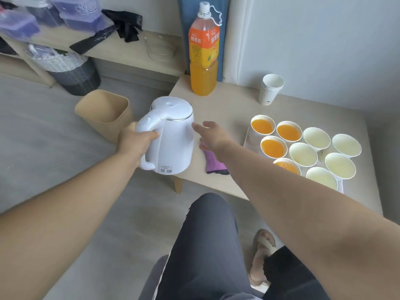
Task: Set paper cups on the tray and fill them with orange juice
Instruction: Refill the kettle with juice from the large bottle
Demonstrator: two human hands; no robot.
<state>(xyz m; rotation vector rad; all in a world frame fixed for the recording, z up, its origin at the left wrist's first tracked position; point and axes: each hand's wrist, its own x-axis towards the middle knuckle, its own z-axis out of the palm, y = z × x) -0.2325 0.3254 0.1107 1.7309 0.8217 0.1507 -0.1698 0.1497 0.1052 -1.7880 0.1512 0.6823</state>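
Several paper cups stand on a clear tray (pixel 247 139) at the right of the low table. Some hold orange juice, such as the far-left cup (pixel 262 126); others, like one in the middle (pixel 303 154), are empty. A tall orange juice bottle (pixel 204 53) with its cap on stands at the table's back. My left hand (pixel 136 142) grips the handle of a white electric kettle (pixel 173 135) at the table's left edge. My right hand (pixel 211 132) reaches toward the kettle's side with straight fingers, just short of touching it.
A stack of spare paper cups (pixel 271 88) stands at the back right. A purple cloth (pixel 213 161) lies on the table (pixel 227 105) under my right wrist. A beige bin (pixel 105 113) sits on the floor left of the table. My knee (pixel 207 234) is below.
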